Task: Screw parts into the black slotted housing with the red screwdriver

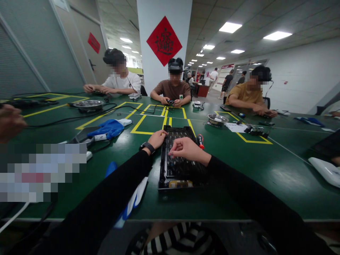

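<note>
A flat black rectangular case (162, 177) lies in front of me, its inside filled with small shiny shapes I cannot make out. An amber strip shows at its near end. At the case's left edge, my left hand (157, 139) is closed on the rim. Above the middle of the case hovers my right hand (186, 149), thumb and fingertips pinched together. Whatever is in that pinch, if anything, is too small to see. A red and black screwdriver (200, 142) lies against the right side of the case, partly behind my right hand.
Blue-and-white gloves (110, 129) lie to the left, with another glove (136, 194) under my left forearm. Metal bowls (217, 119) (89, 105) stand farther back. Black cables (79, 120) cross the left side. Co-workers sit opposite; another person's hand (12, 122) shows at far left.
</note>
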{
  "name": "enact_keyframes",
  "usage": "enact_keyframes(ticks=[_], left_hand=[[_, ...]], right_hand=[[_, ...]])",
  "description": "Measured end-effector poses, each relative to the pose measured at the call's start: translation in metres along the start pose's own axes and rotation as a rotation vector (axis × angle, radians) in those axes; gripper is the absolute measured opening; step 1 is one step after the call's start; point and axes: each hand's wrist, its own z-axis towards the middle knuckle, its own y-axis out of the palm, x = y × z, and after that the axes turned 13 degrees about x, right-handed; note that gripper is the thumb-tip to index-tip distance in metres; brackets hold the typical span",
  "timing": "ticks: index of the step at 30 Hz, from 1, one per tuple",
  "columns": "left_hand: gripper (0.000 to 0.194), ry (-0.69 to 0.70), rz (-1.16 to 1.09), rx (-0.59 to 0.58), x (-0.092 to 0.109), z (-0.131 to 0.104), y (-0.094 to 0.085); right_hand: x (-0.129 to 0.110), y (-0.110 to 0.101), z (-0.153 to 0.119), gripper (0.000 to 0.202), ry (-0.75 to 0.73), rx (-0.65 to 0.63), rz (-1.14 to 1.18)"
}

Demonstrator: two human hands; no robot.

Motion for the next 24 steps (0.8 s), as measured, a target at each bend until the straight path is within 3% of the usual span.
enact_keyframes(ticks=[3, 7, 19, 24], left_hand=[[0.032, 0.002, -0.004, 0.003, 0.0, 0.0, 0.0], [0.032, 0.002, -0.011, 0.0, 0.0, 0.0, 0.0], [0.034, -0.079, 0.042, -0.07, 0.004, 0.012, -0.003], [0.041, -0.122, 0.07, 0.021, 0.01, 0.0, -0.014]], right_hand=[[-0.014, 0.001, -0.006, 0.023, 0.082, -0.097, 0.158], [-0.023, 0.0, -0.011, 0.032, 0.097, -0.194, 0.17], [-0.018, -0.001, -0.013, 0.031, 0.208, -0.472, 0.207], [-0.014, -0.001, -0.01, 0.028, 0.169, -0.581, 0.194]])
